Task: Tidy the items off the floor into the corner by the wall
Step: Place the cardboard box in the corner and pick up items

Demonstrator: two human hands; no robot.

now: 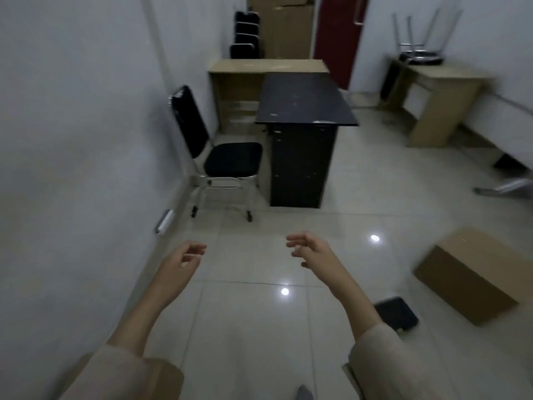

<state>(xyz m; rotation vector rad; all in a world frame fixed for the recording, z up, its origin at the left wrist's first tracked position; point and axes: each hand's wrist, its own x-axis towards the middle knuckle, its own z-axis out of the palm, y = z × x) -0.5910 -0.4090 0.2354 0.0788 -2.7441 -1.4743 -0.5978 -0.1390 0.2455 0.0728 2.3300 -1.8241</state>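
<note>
Both arms stretched forward over the floor, beige sleeves pushed back to mid-forearm. Left hand empty, fingers loosely curled and relaxed, touching nothing. Right hand likewise empty, fingers slack and slightly bent, held apart from the left with bare tile between them.

Underfoot, a glossy pale tiled floor carrying two bright ceiling-light reflections. To the right of the right forearm, a small black flat object lying on the tiles, too blurred to identify. Just beyond it, a closed cardboard box resting on the floor at an angle, well apart from either hand.

Along the left, a white wall with a small socket plate low down. Farther ahead, a black padded chair on a chrome frame beside that wall, and just right of it a black desk. Behind the desk, a light wooden table, stacked black chairs in the far corner, tall cardboard leaning there, and a dark red door. At the right wall, another wooden table bearing an upturned stool.
</note>
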